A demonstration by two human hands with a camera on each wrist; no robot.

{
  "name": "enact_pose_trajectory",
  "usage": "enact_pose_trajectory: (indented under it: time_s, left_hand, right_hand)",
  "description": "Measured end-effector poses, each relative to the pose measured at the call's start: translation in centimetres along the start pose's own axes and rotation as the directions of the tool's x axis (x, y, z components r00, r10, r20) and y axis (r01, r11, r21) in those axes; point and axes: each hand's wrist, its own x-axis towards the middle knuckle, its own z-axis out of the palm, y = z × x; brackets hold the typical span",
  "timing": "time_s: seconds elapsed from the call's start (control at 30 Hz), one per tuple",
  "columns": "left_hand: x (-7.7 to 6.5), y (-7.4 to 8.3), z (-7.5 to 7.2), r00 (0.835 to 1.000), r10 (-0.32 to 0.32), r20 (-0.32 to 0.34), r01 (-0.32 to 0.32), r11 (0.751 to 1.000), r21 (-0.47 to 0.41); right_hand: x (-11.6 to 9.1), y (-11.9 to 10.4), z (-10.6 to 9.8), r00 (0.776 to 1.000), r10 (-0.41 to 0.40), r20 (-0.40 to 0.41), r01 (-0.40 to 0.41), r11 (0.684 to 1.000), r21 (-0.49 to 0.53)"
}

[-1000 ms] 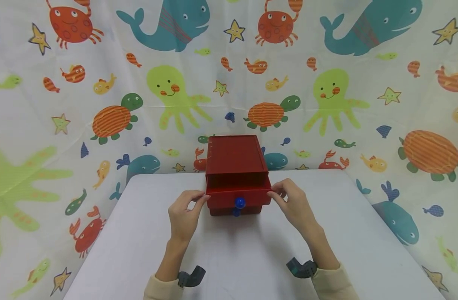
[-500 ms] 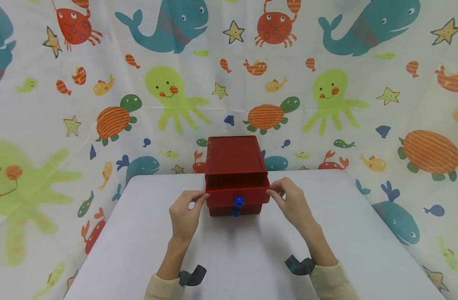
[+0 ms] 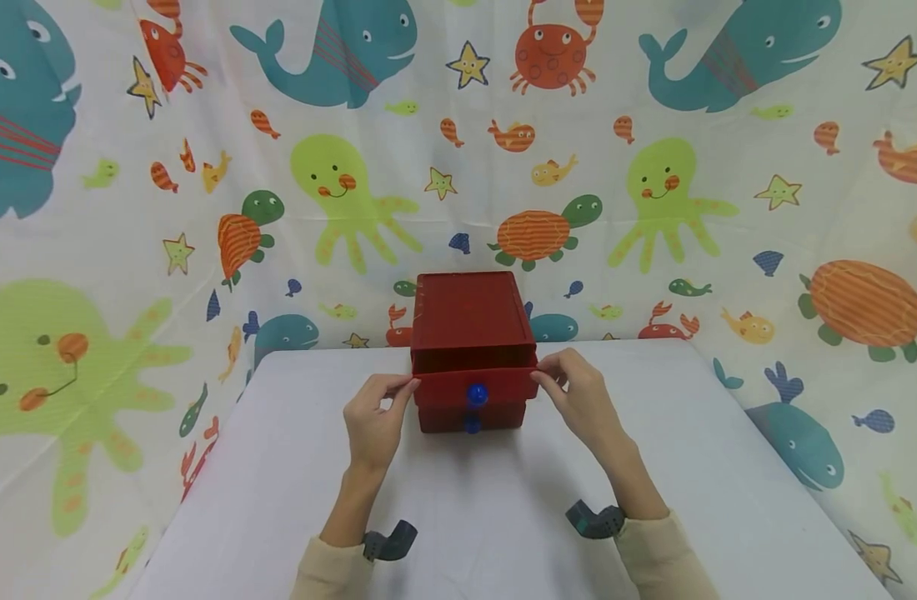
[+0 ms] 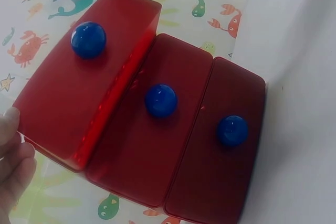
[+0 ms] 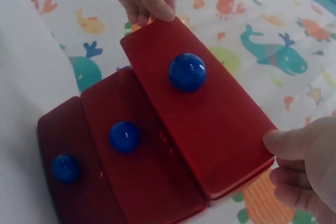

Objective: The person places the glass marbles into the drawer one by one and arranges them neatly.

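Note:
A small red drawer cabinet stands at the far edge of the table. Its top drawer is partly pulled out, with a dark gap behind the front panel. My left hand pinches the left end of that front between thumb and fingers. At the opposite end, my right hand pinches the drawer the same way. A round blue knob sits mid-panel, touched by neither hand. Below it, the middle drawer and bottom drawer are closed, each with a blue knob. The drawer's inside is mostly hidden.
The cabinet stands on a white table. Behind and beside it hangs a cloth printed with sea animals. A dark wrist camera is strapped to the left wrist, another camera to the right.
The top drawer has slid inward a little, and both hands have moved away from me with it, keeping their grip. The cabinet stays in place.

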Motion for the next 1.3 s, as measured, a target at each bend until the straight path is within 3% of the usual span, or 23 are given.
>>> enact_pose_trajectory:
  time_s: [0.87, 1.3]
  left_hand:
    - [2.1, -1.3, 1.2, 0.999, -0.026, -0.022, 0.027, 0.996, 0.081]
    - [2.4, -1.8, 1.3, 0.999, -0.048, -0.003, 0.048, 0.994, 0.100]
  right_hand:
    - [2.4, 1.1, 1.8, 0.999, 0.048, 0.002, -0.048, 0.999, -0.013]
    - [2.8, 1.6, 2.2, 1.000, 0.013, 0.000, -0.013, 0.999, -0.029]
